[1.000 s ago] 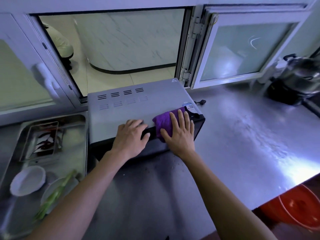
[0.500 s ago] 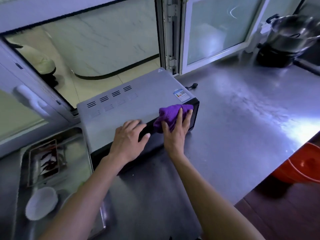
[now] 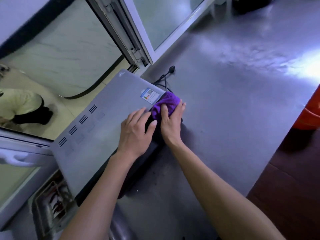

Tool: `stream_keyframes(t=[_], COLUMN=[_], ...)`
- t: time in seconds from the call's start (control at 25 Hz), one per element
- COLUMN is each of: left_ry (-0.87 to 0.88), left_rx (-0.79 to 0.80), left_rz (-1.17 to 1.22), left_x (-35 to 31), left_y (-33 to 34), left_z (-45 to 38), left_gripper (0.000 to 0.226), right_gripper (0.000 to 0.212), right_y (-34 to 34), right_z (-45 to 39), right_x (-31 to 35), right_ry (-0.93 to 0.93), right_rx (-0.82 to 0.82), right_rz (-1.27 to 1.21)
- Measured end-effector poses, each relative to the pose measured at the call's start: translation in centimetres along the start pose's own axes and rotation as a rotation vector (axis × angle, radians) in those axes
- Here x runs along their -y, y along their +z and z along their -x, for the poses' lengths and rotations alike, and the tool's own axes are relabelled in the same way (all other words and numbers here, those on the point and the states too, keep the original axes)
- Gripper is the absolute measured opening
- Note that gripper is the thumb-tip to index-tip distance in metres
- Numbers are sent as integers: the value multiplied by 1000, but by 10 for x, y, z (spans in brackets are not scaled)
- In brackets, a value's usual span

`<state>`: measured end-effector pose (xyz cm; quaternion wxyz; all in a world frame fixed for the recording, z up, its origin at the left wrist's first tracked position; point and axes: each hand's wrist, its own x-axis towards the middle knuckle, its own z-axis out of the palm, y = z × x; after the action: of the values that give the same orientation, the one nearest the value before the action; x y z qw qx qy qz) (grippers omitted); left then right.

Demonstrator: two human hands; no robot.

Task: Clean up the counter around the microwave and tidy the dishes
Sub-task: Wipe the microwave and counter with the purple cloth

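Microwave point(image 3: 103, 129) sits on the steel counter point(image 3: 233, 104) by the window. Left hand point(image 3: 134, 131) lies flat, fingers spread, on its top front edge; right hand point(image 3: 170, 123) grips a bunched purple cloth point(image 3: 164, 104) against its right front corner.

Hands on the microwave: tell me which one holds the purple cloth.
The right hand. Its fingers press the purple cloth against the microwave's front right corner, while the left hand lies flat and bare on top.
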<state>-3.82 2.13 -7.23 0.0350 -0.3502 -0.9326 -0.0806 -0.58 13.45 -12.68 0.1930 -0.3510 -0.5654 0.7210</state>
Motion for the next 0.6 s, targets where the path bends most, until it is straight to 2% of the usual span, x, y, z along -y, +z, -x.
stream_keyframes(t=[0.28,0.6], left_ry=[82,90], left_rx=[-47,-116], left_rz=[24,37], left_x=[16,74], left_y=[9,-12], left_z=[-4,59], left_gripper=[38,49], right_gripper=[75,76], right_y=[10,39], right_z=[-2,43], right_x=[-6,-32], right_ry=[8,27], right_rx=[-75,-65], right_rz=[-69,-61])
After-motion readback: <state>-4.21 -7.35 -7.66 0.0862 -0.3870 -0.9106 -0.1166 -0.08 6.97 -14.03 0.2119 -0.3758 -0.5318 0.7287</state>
